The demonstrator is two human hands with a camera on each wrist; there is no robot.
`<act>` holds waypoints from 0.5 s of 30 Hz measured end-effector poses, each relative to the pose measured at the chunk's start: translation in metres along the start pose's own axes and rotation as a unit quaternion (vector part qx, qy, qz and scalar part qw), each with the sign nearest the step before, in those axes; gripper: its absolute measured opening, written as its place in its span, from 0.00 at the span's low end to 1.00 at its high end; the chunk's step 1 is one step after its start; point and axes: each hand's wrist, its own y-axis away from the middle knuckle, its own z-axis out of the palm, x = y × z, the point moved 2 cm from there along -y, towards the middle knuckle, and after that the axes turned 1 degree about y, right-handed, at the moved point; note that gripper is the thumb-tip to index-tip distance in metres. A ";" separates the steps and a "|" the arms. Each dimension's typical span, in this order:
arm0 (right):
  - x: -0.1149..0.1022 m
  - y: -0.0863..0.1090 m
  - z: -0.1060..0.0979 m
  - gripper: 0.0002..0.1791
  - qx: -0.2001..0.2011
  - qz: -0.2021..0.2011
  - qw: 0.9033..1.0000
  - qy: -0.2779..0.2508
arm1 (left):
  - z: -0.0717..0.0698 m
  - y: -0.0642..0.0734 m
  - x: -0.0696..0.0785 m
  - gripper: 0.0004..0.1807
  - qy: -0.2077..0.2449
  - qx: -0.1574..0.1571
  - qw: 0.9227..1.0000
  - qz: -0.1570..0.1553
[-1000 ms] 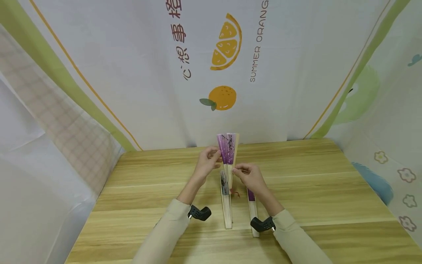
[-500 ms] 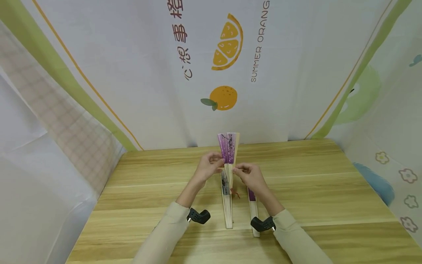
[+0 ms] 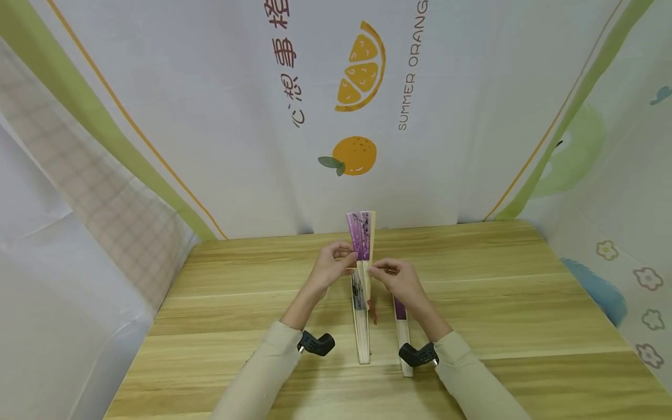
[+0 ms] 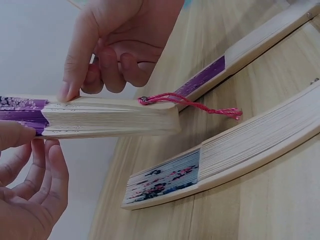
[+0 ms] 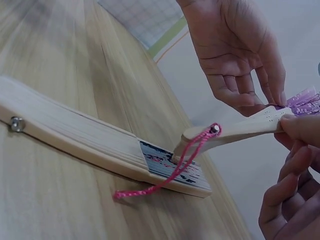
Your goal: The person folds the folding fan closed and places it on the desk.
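A purple folding fan (image 3: 360,236) with pale wooden ribs is held up above the table, spread only slightly at its top. My left hand (image 3: 331,265) pinches its left edge near the base of the purple part. On the opposite edge, my right hand (image 3: 399,283) pinches the pale outer stick between thumb and finger. From the fan's pivot end dangles a pink-red tassel cord (image 4: 200,102). Beneath it on the table lies a folded fan with a grey-blue floral band (image 3: 361,326). Another folded fan, dark purple (image 3: 401,311), lies partly hidden under my right hand and wrist.
The wood-grain table (image 3: 499,315) reaches back to a white curtain (image 3: 220,116) printed with oranges. More printed cloth (image 3: 619,245) hangs at the right side. A black wrist camera (image 3: 317,343) sits on my left wrist, another (image 3: 417,356) on my right.
The held fan's right stick has moved left, so its spread is narrower. My left hand has slid slightly down its edge. The tassel now hangs straighter down.
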 end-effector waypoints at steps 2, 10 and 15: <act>0.005 -0.002 -0.001 0.10 0.002 -0.009 1.000 0.002 | 0.000 0.000 -0.001 0.09 0.001 0.001 1.000 0.003; 0.002 -0.003 0.001 0.10 0.030 -0.057 0.997 0.052 | 0.002 0.000 -0.004 0.07 0.004 0.022 1.000 0.006; -0.002 -0.002 0.002 0.08 0.053 -0.068 0.993 0.084 | 0.002 0.000 -0.004 0.05 -0.009 0.047 0.999 0.011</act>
